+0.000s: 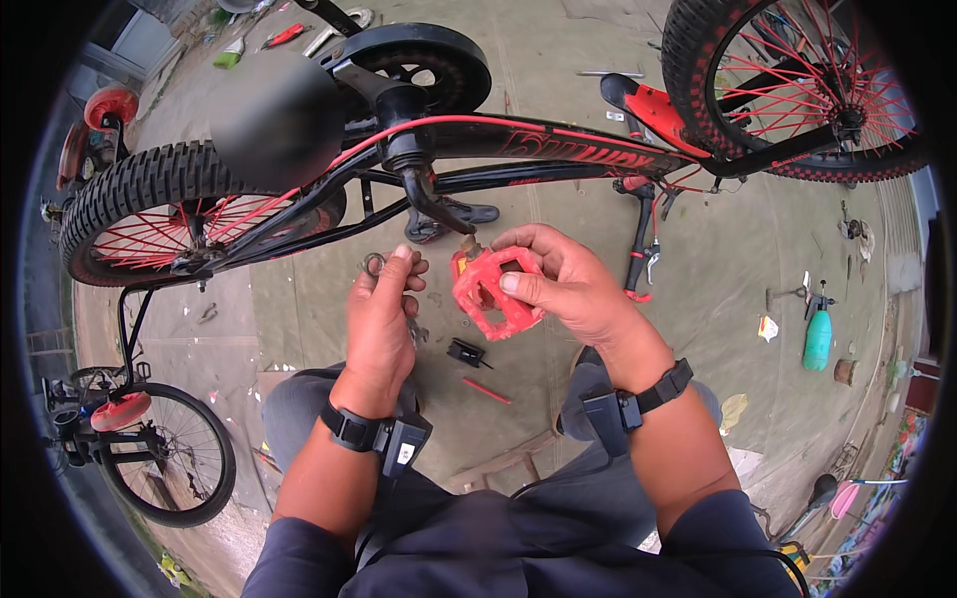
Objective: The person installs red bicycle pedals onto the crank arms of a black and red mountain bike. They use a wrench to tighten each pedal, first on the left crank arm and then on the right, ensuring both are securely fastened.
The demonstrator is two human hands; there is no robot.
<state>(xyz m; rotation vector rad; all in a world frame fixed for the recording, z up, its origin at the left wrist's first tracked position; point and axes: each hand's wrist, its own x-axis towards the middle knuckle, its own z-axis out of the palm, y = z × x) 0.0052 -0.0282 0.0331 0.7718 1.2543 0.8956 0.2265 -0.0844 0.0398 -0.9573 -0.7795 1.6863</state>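
Note:
My right hand [568, 279] grips a worn red bicycle pedal [495, 291], thumb on its near face and fingers behind. The pedal's rusty spindle [471, 247] meets the end of the black crank arm [429, 199]; I cannot tell whether it is threaded in. Left of the pedal, my left hand [387, 299] is closed, thumb against curled fingers. A dark metal ring [374, 263] sticks out beside the thumb, its remainder hidden by the hand. The crank belongs to a black and red bicycle [478, 140] lying across the space ahead of me.
A knobby wheel [150, 214] is at left, another [797, 90] at far right. On the ground lie a small black part [466, 352] and a red stick [486, 391]. A green spray bottle [817, 337] stands at right; another bicycle [164, 453] is at lower left.

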